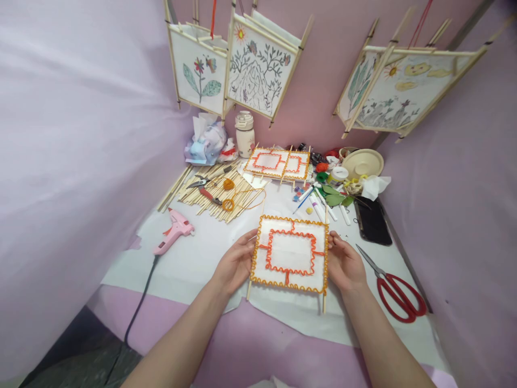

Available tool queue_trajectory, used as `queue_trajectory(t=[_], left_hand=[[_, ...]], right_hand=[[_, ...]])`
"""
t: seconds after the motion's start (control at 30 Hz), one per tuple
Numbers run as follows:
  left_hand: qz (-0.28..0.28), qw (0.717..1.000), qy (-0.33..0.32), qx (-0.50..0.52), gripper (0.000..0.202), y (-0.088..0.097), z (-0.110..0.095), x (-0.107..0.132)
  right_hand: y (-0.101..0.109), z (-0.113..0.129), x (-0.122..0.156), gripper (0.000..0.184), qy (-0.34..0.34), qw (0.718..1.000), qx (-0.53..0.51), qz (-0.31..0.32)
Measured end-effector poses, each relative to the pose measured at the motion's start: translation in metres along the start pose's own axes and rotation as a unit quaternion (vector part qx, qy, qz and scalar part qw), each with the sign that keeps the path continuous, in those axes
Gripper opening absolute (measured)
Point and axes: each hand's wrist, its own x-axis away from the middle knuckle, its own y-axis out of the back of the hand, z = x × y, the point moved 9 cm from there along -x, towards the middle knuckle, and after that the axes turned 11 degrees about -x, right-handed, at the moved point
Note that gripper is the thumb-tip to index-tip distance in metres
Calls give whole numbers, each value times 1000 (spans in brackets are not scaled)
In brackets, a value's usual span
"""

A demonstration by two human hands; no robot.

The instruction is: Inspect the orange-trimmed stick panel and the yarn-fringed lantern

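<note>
Between my two hands is a white lantern panel (291,252) on thin sticks, tilted up toward me. Wavy mustard yarn runs along its border, and an orange-red yarn rectangle with short bars sits inside. My left hand (238,261) grips the left edge, its fingertips partly behind the panel. At the opposite edge, my right hand (346,262) holds the panel with curled fingers. Red-handled scissors (393,291) lie to the right of my right hand. A pink glue gun (175,231) rests at the left, its cord hanging off the table.
Behind are yarn-trimmed panels (278,163), wooden sticks (214,191), pruning shears (208,193), orange yarn (228,185), markers (319,205) and a phone (374,221). A bottle (244,134) and tissue pack (207,143) stand at the back. Painted lanterns (258,64) hang above.
</note>
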Motion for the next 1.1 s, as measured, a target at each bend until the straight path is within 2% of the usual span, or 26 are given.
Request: queue_trajectory(t=[0.57, 0.63, 0.67, 0.77, 0.83, 1.0, 1.07, 1.1], left_hand=[[-15, 1000, -3, -28, 38, 3, 1, -1], [-47, 996, -40, -63, 38, 9, -4, -1], [-80, 989, -80, -91, 38, 15, -10, 0], [-180, 941, -221, -180, 40, 30, -36, 12], [-205, 917, -265, -216, 40, 33, -46, 18], [-264, 900, -258, -233, 22, 44, -52, 23], [-268, 908, -241, -215, 10, 46, -51, 21], [-252, 920, -229, -193, 7, 46, -50, 19]], right_hand=[[-1, 1, -1, 22, 7, 1000, 26, 15], [1, 7, -2, 23, 48, 997, 59, 7], [2, 13, -1, 24, 85, 993, 81, 2], [2, 32, 4, 26, 199, 971, 135, -12], [2, 34, 7, 26, 220, 963, 154, -18], [2, 25, 7, 22, 192, 966, 171, -20], [2, 24, 6, 22, 189, 966, 176, -19], [3, 24, 5, 22, 189, 966, 177, -19]])
